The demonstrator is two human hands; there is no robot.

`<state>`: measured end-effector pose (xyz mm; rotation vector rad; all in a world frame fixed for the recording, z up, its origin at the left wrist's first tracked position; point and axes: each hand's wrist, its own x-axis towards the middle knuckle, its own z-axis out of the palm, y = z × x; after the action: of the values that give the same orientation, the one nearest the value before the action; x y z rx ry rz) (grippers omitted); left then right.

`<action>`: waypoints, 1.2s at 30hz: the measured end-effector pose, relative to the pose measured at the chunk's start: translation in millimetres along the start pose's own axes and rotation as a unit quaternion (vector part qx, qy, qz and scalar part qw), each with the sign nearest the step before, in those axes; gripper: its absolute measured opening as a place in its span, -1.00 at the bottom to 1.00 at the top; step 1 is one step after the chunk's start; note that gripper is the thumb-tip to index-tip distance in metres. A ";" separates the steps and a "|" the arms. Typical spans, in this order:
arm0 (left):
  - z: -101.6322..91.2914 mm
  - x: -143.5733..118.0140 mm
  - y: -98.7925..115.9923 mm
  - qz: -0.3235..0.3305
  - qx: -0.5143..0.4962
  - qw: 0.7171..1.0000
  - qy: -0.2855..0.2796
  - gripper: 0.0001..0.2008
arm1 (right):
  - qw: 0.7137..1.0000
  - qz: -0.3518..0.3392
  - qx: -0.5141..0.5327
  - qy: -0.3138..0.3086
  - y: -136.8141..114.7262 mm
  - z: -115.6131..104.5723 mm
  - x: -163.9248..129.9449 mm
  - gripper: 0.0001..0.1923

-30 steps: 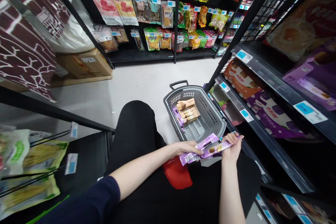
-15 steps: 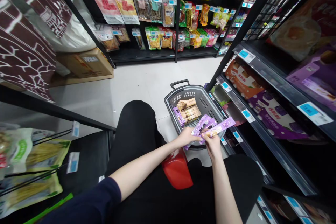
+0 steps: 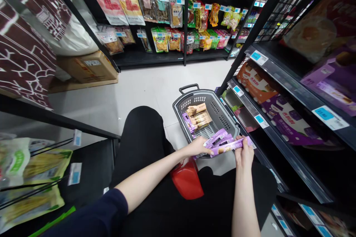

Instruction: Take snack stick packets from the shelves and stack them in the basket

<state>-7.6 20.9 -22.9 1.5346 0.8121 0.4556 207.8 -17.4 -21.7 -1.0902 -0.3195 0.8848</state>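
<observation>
Both hands hold a small stack of flat purple snack packets (image 3: 222,142) over the near rim of a grey shopping basket (image 3: 222,113) on the floor. My left hand (image 3: 198,148) grips the stack's left end. My right hand (image 3: 242,152) pinches its right end, fingers curled over the top packet. Inside the basket lie several brown packets (image 3: 198,115) and a few purple ones (image 3: 189,122) along the left wall. My black-trousered knees sit below, with a red stool (image 3: 187,179) between them.
A dark shelf unit on the right carries purple and orange boxes (image 3: 289,122) with blue price tags. Hanging snack bags (image 3: 167,26) fill the far shelves. A cardboard box (image 3: 89,67) rests on the floor at left. Pale floor tiles lie beyond the basket.
The packets rose toward the basket half a second ago, then settled lower and flatter. My right hand shifted right to the stack's end; my left hand stayed on the left end.
</observation>
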 end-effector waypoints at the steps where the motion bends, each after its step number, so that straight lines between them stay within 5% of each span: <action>1: 0.4 -0.3 -0.3 -0.001 -0.014 1.000 -0.007 -0.61 | 1.000 -0.002 0.017 -0.002 -1.5 0.0 -0.6 -0.68; 5: 6.8 -6.2 -1.5 -0.060 -0.119 0.987 -0.086 -0.55 | 0.988 0.036 0.145 -0.046 -10.7 3.7 -7.8 -0.76; 10: 25.7 -16.4 -0.8 -0.173 -0.318 0.912 -0.191 -0.54 | 0.956 0.090 0.253 -0.116 -16.9 16.7 -21.7 -0.72; 13: 29.1 -13.1 -0.1 -0.185 -0.321 0.919 -0.135 -0.59 | 0.970 0.090 0.195 -0.114 -13.5 23.3 -24.3 -0.56; 17: 18.3 -0.8 -1.6 -0.094 -0.207 0.974 0.006 -0.61 | 0.985 0.119 0.032 -0.117 -0.4 29.1 -27.5 -0.59; 20: 7.2 5.2 -2.6 -0.054 -0.120 0.989 0.071 -0.63 | 0.974 0.147 -0.056 -0.165 15.2 33.8 -34.8 -0.56; 26: -1.5 4.6 1.8 -0.001 -0.040 0.997 0.073 -0.61 | 0.974 0.130 -0.128 -0.132 29.1 38.9 -39.8 -0.60; 36: -2.1 0.6 5.5 0.035 0.010 0.999 0.021 -0.68 | 0.998 -0.004 -0.046 0.049 -10.1 0.3 -0.8 -0.67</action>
<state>-7.4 22.9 -17.3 1.5798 0.7984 0.5337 211.8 -19.6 -12.6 -1.2131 -0.2864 0.8128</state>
